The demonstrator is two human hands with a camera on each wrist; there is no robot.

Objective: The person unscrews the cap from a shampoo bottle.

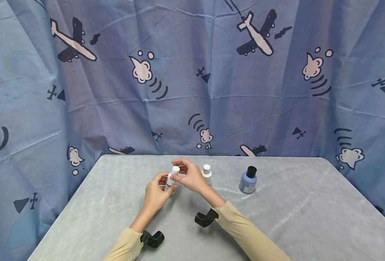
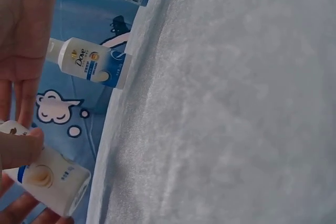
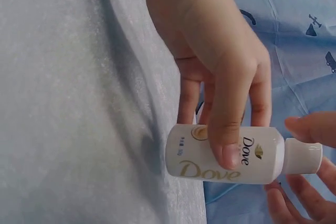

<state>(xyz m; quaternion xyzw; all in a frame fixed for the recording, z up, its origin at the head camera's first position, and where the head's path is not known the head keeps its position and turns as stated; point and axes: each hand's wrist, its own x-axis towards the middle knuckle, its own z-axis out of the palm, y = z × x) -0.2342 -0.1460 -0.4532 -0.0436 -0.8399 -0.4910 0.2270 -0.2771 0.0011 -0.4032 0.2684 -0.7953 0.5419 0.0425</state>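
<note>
A white Dove bottle [image 3: 262, 150] with a white cap [image 3: 303, 157] is gripped by my left hand [image 1: 155, 194]. The left thumb lies across its label, with the fingers behind. It lies sideways in both wrist views, gold lettering showing. My right hand [image 1: 192, 177] reaches across to the cap, thumb on one side and fingers on the other, as the right wrist view shows at its right edge. Behind the right wrist stands a second white Dove bottle [image 2: 86, 62] with a blue lower part, half covered in the head view.
A blue bottle [image 1: 247, 183] with a black cap stands on the table to the right. The table [image 1: 296, 224] has a pale grey cloth. Along its back edge hangs a blue curtain [image 1: 179, 119] with airplane prints. A black wrist mount [image 1: 206, 218] sits on each arm.
</note>
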